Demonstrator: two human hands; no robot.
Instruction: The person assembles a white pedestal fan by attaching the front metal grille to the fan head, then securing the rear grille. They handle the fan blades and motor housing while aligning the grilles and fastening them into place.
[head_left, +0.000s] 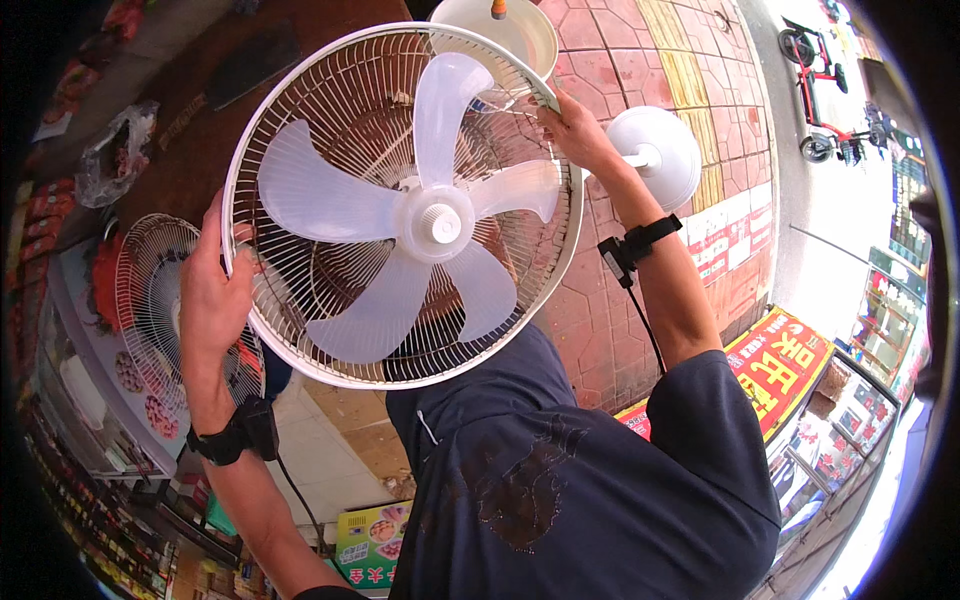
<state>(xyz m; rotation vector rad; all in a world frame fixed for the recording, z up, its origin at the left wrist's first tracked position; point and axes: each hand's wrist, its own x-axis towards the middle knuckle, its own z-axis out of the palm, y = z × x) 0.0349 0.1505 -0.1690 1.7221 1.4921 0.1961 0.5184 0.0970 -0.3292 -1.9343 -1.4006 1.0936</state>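
Observation:
An electric fan (440, 222) with a white rim and pale translucent blades fills the upper middle of the view, its blades uncovered toward me. My left hand (217, 285) grips the rim at the left, thumb on the near side. At the upper right, my right hand (578, 132) is closed around the rim, its fingertips partly hidden. Behind the blades shows the rear wire grille (340, 110). A white round base (665, 155) with a short pole is beyond my right wrist; whether it joins this fan is hidden.
A separate round wire grille (150, 300) leans at the left, beside my left forearm. Behind the fan's top stands a pale bucket (535, 30). Red paving (620, 330) lies right, with a red scooter (825, 100) farther off. A clear plastic bag (118, 155) lies upper left.

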